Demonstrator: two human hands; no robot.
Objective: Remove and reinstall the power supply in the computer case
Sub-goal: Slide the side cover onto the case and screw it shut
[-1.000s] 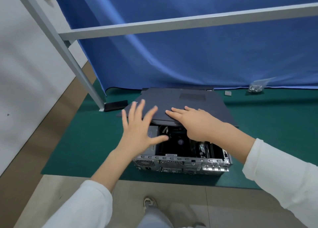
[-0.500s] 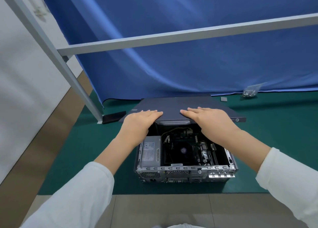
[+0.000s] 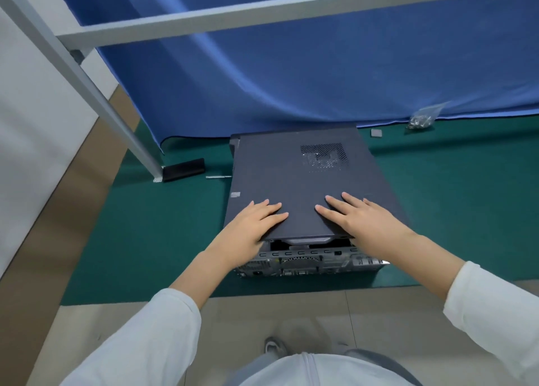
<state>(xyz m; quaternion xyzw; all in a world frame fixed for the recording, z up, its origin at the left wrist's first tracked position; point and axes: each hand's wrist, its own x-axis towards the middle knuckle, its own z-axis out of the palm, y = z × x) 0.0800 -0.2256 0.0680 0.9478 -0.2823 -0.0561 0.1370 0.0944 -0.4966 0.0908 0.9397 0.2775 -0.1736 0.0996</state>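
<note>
Fingers [image 3: 271,210] of the left hand [image 3: 253,225] and right hand [image 3: 361,219] lie straight and flat, holding nothing, pressing the dark grey flat metal side panel [image 3: 303,181] onto the silver steel computer case [image 3: 306,264] on the green felt mat [image 3: 145,225], likely to slide it shut. Narrow gap remains at rear. Panel is matte, mesh-vented. Power supply is hidden inside.

Left hand [image 3: 253,222] and right hand [image 3: 360,217] lie flat, fingers straight, palms down, arms reaching forward.
</note>
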